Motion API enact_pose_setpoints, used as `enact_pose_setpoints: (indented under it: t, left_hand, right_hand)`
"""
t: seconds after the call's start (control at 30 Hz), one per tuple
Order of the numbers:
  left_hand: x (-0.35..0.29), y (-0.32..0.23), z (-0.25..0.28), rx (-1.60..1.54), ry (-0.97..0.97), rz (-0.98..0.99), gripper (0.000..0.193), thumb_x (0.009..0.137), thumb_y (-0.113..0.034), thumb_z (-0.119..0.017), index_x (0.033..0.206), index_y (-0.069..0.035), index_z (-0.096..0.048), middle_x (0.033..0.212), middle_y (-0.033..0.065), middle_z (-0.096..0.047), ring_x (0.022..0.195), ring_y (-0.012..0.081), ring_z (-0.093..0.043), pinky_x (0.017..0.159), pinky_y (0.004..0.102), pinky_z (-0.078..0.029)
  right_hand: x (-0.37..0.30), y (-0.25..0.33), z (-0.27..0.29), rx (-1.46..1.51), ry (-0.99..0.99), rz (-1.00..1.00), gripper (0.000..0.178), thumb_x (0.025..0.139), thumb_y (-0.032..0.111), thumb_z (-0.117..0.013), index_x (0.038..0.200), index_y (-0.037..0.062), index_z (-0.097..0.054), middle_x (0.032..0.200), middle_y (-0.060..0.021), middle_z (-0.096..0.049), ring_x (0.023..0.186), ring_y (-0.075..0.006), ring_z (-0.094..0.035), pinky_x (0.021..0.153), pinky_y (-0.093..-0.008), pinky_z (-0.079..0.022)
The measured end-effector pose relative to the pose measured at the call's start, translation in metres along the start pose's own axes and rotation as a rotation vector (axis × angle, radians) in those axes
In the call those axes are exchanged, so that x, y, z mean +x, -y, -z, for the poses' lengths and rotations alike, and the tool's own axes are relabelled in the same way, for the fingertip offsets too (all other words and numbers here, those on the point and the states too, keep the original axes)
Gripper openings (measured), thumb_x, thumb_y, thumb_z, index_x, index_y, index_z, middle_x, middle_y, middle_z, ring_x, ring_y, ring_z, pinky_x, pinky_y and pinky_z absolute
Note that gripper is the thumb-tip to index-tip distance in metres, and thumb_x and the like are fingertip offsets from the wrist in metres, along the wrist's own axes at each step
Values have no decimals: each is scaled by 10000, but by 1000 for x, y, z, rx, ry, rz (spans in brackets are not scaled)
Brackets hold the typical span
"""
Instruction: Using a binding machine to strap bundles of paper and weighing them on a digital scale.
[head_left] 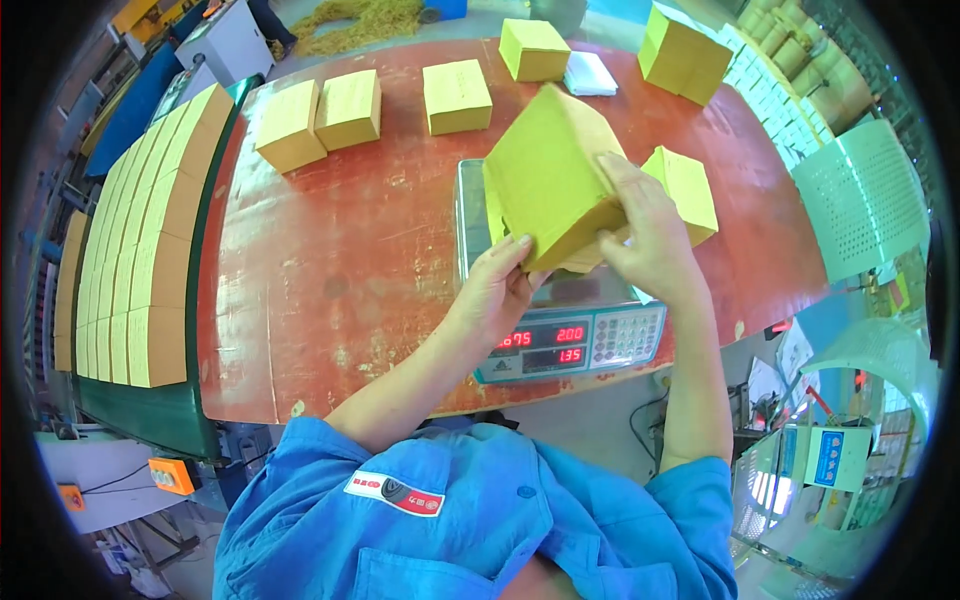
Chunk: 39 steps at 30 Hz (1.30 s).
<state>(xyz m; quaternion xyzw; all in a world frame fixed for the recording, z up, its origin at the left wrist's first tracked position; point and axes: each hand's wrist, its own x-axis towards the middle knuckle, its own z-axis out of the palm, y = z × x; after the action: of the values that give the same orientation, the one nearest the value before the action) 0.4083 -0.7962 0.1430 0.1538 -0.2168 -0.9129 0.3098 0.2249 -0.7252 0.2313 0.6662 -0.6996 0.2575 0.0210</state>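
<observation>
Both my hands hold a yellow cardboard box (550,170), tilted above a digital weighing scale (570,345) with a lit red display. My left hand (500,280) grips the lower near corner, its thumb on the front face. My right hand (650,230) is closed on the box's right side, fingers over the upper edge and thumb low. Most of the scale's platform is hidden behind the box. Just right of my right hand stands another yellow box (685,190). Whether anything else lies on the platform, I cannot tell.
A red worn table (330,270) carries several more boxes (457,97) along its far side, beside a white stack (590,74) that looks like paper. On the left, a green-edged conveyor (205,400) bears rows of boxes (150,240). A perforated green panel (865,200) stands at right.
</observation>
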Motion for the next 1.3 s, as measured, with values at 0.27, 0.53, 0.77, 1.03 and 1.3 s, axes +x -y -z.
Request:
enact_pose_setpoints:
  t: [0.27, 0.53, 0.77, 1.03, 1.3]
  left_hand:
    - [-38, -38, 19, 276, -71, 295, 454, 1002, -308, -456, 1253, 67, -513, 1182, 208, -627, 1125, 304, -600, 1035, 436, -446]
    - [-77, -94, 0, 1088, -236, -472, 367, 1003, -282, -477, 1138, 37, -599, 976, 155, -681, 838, 201, -659, 739, 338, -532]
    - [-31, 50, -89, 1746, 421, -551, 443, 903, -132, -600, 1309, 20, -510, 1321, 218, -518, 1161, 300, -551, 957, 387, -458]
    - [-12, 180, -100, 1865, 408, -640, 441, 877, 10, -547, 1315, 33, -508, 1429, 234, -429, 1285, 376, -458, 1035, 436, -399]
    - [11, 289, -91, 2346, 703, -566, 631, 709, -79, -707, 1302, -4, -504, 1384, 227, -475, 1268, 433, -452, 1061, 520, -354]
  right_hand:
    - [9, 54, -25, -363, 54, 45, 749, 665, 185, -716, 1361, 64, -467, 1385, -133, -480, 1250, -310, -456, 949, -469, -405]
    - [-58, -103, 10, -65, -271, -592, 434, 869, 294, -647, 1196, 15, -592, 1058, -245, -662, 999, -412, -618, 869, -476, -499]
    - [-109, -175, -42, 808, -200, -650, 293, 830, 278, -667, 931, 7, -712, 854, -140, -703, 779, -172, -648, 698, -358, -500]
    - [-269, -167, 41, 1034, -401, -836, 185, 881, 132, -610, 1000, -7, -580, 773, -70, -613, 725, -108, -614, 590, -296, -490]
    - [-528, -285, 23, 803, -698, -1410, 130, 870, 93, -596, 957, -4, -591, 769, -92, -621, 645, -136, -627, 450, -303, -513]
